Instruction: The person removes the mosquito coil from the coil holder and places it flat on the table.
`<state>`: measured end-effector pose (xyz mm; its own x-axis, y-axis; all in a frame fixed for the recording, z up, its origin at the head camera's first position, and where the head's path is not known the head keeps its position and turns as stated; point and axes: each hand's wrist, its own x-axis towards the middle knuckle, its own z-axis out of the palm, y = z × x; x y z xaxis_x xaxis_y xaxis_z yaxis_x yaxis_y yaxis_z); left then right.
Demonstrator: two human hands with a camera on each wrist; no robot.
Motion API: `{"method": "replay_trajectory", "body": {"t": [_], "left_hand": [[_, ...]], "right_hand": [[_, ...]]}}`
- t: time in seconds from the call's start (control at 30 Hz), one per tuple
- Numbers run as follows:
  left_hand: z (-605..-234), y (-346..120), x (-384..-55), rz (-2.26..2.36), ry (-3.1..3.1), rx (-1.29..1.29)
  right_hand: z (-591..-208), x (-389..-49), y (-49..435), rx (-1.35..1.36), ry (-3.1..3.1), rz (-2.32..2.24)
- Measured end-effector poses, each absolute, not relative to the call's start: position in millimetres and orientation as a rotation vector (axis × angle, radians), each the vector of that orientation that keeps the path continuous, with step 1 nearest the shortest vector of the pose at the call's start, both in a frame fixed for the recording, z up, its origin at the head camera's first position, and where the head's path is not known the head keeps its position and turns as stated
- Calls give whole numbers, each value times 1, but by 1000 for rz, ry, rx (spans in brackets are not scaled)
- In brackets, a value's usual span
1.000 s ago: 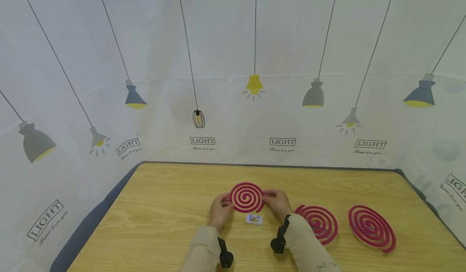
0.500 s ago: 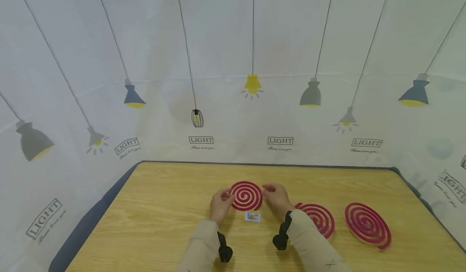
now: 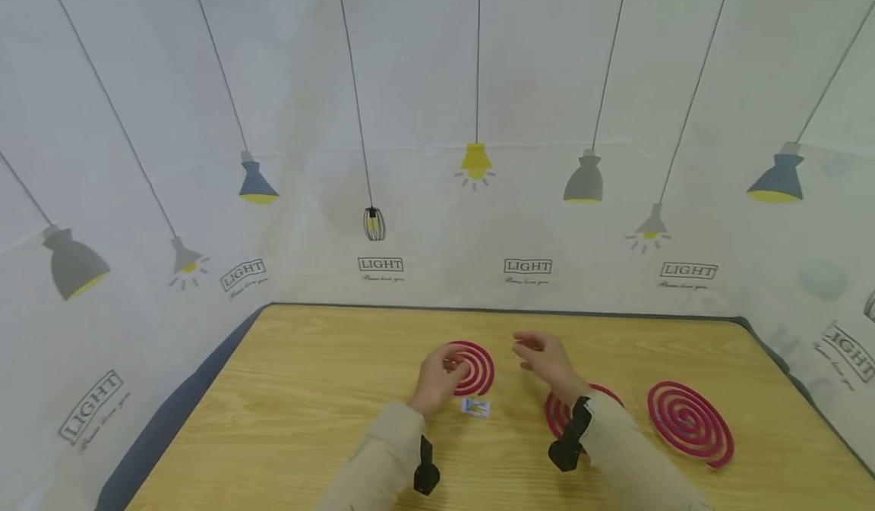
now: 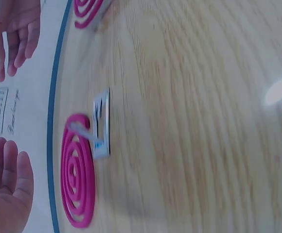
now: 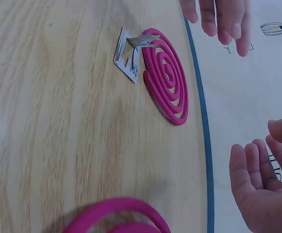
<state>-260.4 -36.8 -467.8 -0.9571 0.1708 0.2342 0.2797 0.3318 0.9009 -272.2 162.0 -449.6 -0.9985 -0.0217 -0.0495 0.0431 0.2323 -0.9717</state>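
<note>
A pink mosquito coil (image 5: 177, 80) lies flat on the table, its spiral whole. Beside its near edge sits a small metal coil stand (image 3: 475, 408), with a bent-up tongue that overlaps the coil in both wrist views. My left hand (image 3: 437, 378) hovers above the coil's left side and covers part of it in the head view; its fingers are relaxed and hold nothing. To the right of the coil, my right hand (image 3: 545, 358) is raised, fingers loosely bent, nothing in them. Both wrist views show the two hands (image 4: 7, 189) apart from the coil.
Two more pink coils lie to the right: one coil (image 3: 557, 417) partly behind my right wrist, another coil (image 3: 686, 421) farther right. The wooden table (image 3: 307, 389) ends at a dark blue edge before a white curtain (image 3: 437, 78) printed with lamps.
Both hands have let go of the middle coil. The right hand has moved away to the right and up; the left has shifted right over the coil, which stays put.
</note>
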Motion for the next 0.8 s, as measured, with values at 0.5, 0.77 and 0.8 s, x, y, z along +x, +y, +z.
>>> {"method": "replay_trajectory", "body": {"t": [0.5, 0.77, 0.8], "left_hand": [[-472, 23, -235, -1899, -2522, -648], [-490, 55, -223, -2060, -2556, -554], [-492, 57, -221, -2067, -2549, -538]], "right_hand": [[-440, -238, 219, -129, 2489, -1846], [-437, -222, 244, -120, 2702, -1592], [-438, -221, 247, -123, 2717, -1576]]}}
